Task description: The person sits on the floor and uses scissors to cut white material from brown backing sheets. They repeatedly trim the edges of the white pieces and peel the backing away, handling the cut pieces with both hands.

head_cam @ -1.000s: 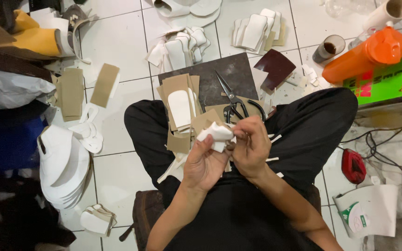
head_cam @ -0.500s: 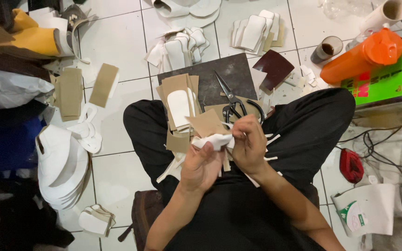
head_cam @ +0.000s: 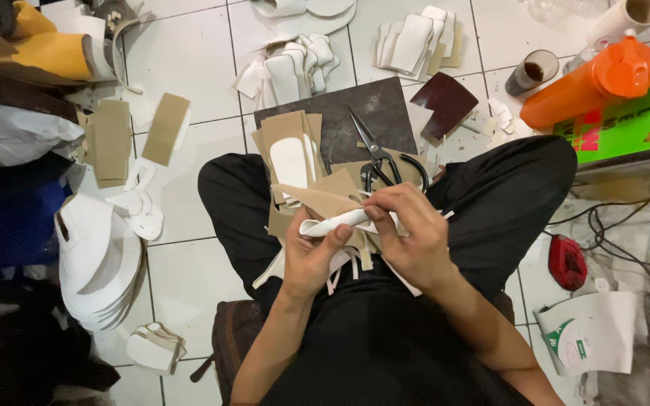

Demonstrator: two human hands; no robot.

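Here both hands are closed on 1 curled white strip (head_cam: pixel 338 221), left hand (head_cam: pixel 311 254) below and right hand (head_cam: pixel 408 233) beside it, just short of the black scissors (head_cam: pixel 376 154), apparently mid-peel, needing a steady pull.

Black scissors (head_cam: pixel 376 154) on dark board (head_cam: pixel 340 120); orange jug (head_cam: pixel 592 83) upper right; red tool (head_cam: pixel 567 262) on tiles.

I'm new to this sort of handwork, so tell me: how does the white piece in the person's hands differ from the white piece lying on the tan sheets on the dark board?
The white piece in the hands is bent and curled between the left hand and right hand; the white piece on the tan sheets lies flat and untouched. The held one shows as a narrow roll, the other as a broad rounded oblong. Both are white, thin sheet material.
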